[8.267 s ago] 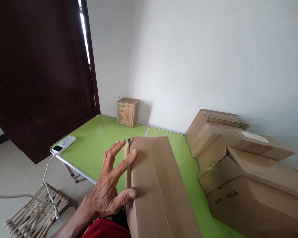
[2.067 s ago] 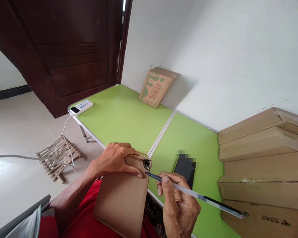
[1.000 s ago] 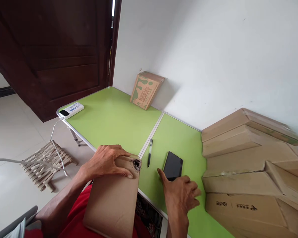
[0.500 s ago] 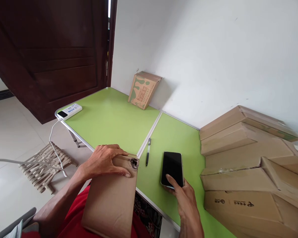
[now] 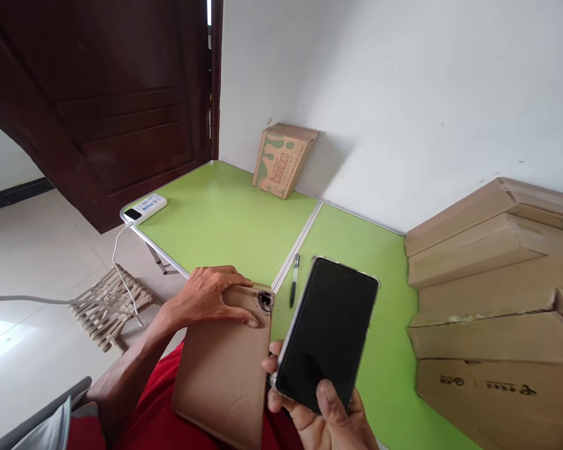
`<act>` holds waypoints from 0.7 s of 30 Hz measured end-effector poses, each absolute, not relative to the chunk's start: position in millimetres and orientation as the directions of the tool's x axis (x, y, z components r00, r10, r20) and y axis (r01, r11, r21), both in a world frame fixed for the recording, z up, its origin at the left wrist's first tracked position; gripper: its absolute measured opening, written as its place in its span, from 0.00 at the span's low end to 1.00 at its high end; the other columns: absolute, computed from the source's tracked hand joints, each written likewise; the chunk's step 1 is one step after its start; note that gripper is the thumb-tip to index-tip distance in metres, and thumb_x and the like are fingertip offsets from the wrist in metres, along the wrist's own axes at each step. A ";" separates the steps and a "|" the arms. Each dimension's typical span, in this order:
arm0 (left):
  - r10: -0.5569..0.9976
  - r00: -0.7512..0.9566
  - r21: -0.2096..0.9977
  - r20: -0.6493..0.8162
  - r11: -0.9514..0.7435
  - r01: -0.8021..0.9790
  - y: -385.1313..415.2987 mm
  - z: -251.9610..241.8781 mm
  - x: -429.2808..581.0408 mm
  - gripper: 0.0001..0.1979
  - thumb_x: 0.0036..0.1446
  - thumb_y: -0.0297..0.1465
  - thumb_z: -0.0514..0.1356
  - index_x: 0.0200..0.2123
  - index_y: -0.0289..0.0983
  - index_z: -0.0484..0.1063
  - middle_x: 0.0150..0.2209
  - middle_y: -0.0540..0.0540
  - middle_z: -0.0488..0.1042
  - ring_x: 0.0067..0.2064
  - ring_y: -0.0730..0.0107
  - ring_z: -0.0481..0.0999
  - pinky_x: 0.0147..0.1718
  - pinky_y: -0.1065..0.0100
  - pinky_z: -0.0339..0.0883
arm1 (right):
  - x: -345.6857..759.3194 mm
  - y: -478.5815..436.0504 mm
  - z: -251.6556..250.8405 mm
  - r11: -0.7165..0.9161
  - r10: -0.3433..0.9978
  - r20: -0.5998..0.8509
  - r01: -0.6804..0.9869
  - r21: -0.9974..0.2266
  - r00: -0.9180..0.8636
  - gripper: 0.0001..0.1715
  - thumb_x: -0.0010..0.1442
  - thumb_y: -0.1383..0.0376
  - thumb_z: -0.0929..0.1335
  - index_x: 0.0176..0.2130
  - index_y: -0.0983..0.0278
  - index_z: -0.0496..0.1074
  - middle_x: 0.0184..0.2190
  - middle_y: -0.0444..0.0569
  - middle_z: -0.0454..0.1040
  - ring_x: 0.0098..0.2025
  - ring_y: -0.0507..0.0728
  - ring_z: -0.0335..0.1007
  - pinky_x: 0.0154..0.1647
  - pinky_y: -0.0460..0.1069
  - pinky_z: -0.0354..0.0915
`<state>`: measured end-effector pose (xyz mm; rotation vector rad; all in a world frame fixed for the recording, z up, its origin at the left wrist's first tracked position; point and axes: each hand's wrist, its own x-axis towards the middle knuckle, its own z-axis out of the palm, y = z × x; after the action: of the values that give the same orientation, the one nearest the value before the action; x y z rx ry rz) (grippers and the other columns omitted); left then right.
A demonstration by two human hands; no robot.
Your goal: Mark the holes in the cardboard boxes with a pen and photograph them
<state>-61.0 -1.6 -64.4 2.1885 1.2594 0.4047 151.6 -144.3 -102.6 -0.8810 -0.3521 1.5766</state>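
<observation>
My left hand grips the upper edge of a flat brown cardboard piece, thumb on its face and fingers over the far side. A dark, ragged hole marks the cardboard's top right corner, and its lower part leans over my lap. In my right hand is a smartphone with a black screen and a clear case, raised above the table. The thumb lies on its lower screen and fingertips wrap its left edge. A pen lies on the table between the cardboard and the phone.
The green folding table carries a printed carton against the wall and a white device with a cable at its left corner. Flattened cardboard boxes are stacked at right. A woven stool stands on the floor at left.
My right hand has lifted the phone off the table and brought it closer, toward the cardboard. My left hand keeps its hold on the cardboard. The view has shifted slightly.
</observation>
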 end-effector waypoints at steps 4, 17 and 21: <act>0.855 0.518 0.626 -0.015 -0.396 0.672 -4.3 -61.9 -61.7 0.25 0.56 0.49 0.73 0.55 0.48 0.82 0.49 0.50 0.83 0.49 0.58 0.83 0.45 0.67 0.65 | 117.4 -148.2 -93.4 -0.227 0.953 -0.302 -0.719 -0.657 -0.025 0.23 0.56 0.48 0.80 0.47 0.54 0.80 0.48 0.57 0.84 0.46 0.68 0.84 0.36 0.58 0.78; 0.848 0.529 0.609 0.025 -0.432 0.665 -5.0 -61.4 -61.2 0.21 0.59 0.44 0.73 0.53 0.45 0.82 0.47 0.50 0.83 0.44 0.64 0.82 0.38 0.68 0.62 | 94.7 -150.7 -105.3 -0.280 0.935 -0.352 -0.699 -0.658 -0.043 0.26 0.51 0.47 0.81 0.46 0.54 0.79 0.46 0.54 0.84 0.46 0.71 0.83 0.33 0.60 0.77; 0.848 0.530 0.607 0.018 -0.430 0.668 -5.4 -61.6 -61.6 0.21 0.59 0.44 0.73 0.54 0.47 0.82 0.48 0.50 0.84 0.46 0.62 0.83 0.39 0.68 0.62 | 100.0 -150.8 -106.8 -0.308 0.928 -0.367 -0.696 -0.648 -0.068 0.26 0.51 0.49 0.81 0.46 0.54 0.78 0.45 0.54 0.84 0.48 0.70 0.83 0.34 0.59 0.77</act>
<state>-61.6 -5.4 -61.6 2.2296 1.2266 0.4368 100.0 -150.8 -106.8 -0.8887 -0.3589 1.6790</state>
